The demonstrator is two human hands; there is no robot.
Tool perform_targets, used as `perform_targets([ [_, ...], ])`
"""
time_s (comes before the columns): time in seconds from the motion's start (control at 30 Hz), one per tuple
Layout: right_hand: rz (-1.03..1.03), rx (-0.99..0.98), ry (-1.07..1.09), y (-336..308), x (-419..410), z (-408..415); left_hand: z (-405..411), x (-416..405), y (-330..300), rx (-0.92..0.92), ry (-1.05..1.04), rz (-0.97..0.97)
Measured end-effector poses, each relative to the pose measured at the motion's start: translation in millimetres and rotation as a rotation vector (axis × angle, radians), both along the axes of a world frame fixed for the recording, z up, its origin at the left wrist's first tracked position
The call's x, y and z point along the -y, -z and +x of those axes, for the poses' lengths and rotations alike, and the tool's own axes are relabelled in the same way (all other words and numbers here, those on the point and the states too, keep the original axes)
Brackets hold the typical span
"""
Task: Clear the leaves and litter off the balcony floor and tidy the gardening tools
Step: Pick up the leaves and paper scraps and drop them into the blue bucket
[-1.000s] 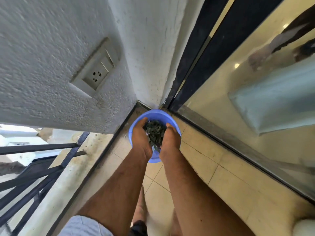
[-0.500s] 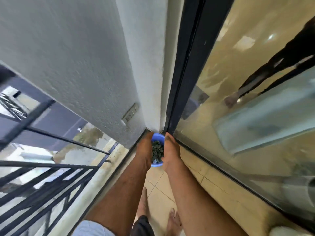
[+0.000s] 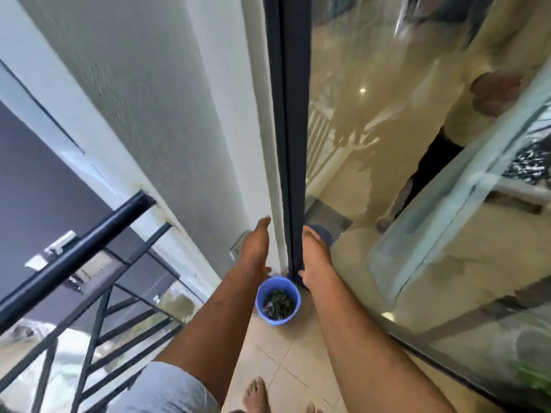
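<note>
From the head camera I see the blue bucket [image 3: 278, 300] standing on the tiled balcony floor [image 3: 286, 365], in the corner where the white wall [image 3: 167, 120] meets the dark door frame [image 3: 290, 138]. Dark leaves [image 3: 278, 303] lie in its bottom. My left hand [image 3: 257, 248] hangs above the bucket on the wall side, fingers straight and holding nothing. My right hand [image 3: 316, 257] hangs above it on the frame side, fingers relaxed, also holding nothing.

Blue bucket [image 3: 278, 301] holds dark green leaves [image 3: 278, 302]; beige floor tiles [image 3: 277, 368].
</note>
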State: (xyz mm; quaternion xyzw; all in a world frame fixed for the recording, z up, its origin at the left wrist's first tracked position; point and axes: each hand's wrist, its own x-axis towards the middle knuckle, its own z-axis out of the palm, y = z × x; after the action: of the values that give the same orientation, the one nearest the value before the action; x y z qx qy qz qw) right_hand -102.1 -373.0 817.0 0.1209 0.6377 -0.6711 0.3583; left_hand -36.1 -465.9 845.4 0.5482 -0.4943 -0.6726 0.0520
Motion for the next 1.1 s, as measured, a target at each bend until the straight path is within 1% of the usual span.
perform_targets([
  [0.03,-0.018,-0.03,0.008,-7.8,-6.4,-1.6,-4.0,-5.0,-9.0,-0.009,0.024,-0.014],
  [0.13,0.003,-0.02,0.068,-36.1,-24.1,-9.0,-19.0,-22.1,-33.8,-0.091,0.098,-0.048],
  [0.2,-0.019,-0.03,0.112,-52.1,-36.6,-13.4,-30.3,-37.0,-49.4,-0.107,0.136,-0.067],
  [0.33,0.003,-0.125,0.198,-81.6,-74.2,-21.5,-56.9,-64.6,-66.3,-0.165,0.284,-0.066],
  [0.43,0.021,-0.173,0.288,-91.3,-101.8,-29.1,-71.3,-86.3,-80.8,-0.205,0.36,-0.066],
  [0.5,0.047,-0.232,0.361,-88.3,-122.5,-37.6,-75.4,-103.8,-89.9,-0.225,0.458,-0.016],
  [0.57,0.082,-0.259,0.422,-88.7,-145.9,-40.9,-76.4,-119.3,-96.1,-0.226,0.546,-0.013],
  [0.63,0.125,-0.238,0.525,-95.8,-169.8,-33.2,-74.9,-136.5,-98.9,-0.254,0.627,-0.042],
  [0.67,0.117,-0.24,0.573,-97.0,-182.4,-28.1,-72.0,-146.6,-101.1,-0.276,0.681,-0.057],
  [0.77,0.04,-0.23,0.654,-86.1,-216.8,-15.4,-64.4,-179.8,-100.6,-0.315,0.81,-0.005],
  [0.83,0.033,-0.23,0.719,-99.0,-230.6,13.0,-61.1,-201.8,-95.5,-0.33,0.938,0.054],
  [0.9,0.075,-0.224,0.804,-110.3,-244.2,38.2,-62.6,-223.7,-77.9,-0.328,0.99,0.077],
  [0.93,0.087,-0.225,0.842,-112.3,-252.5,52.0,-58.3,-234.9,-72.7,-0.312,1.036,0.059],
  [1.0,0.107,-0.224,0.902,-108.6,-273.7,76.8,-32.7,-255.8,-87.2,-0.297,1.12,0.012],
  [1.1,0.112,-0.199,1.009,-104.6,-305.7,120.8,-1.0,-290.8,-86.0,-0.304,1.227,0.032],
])
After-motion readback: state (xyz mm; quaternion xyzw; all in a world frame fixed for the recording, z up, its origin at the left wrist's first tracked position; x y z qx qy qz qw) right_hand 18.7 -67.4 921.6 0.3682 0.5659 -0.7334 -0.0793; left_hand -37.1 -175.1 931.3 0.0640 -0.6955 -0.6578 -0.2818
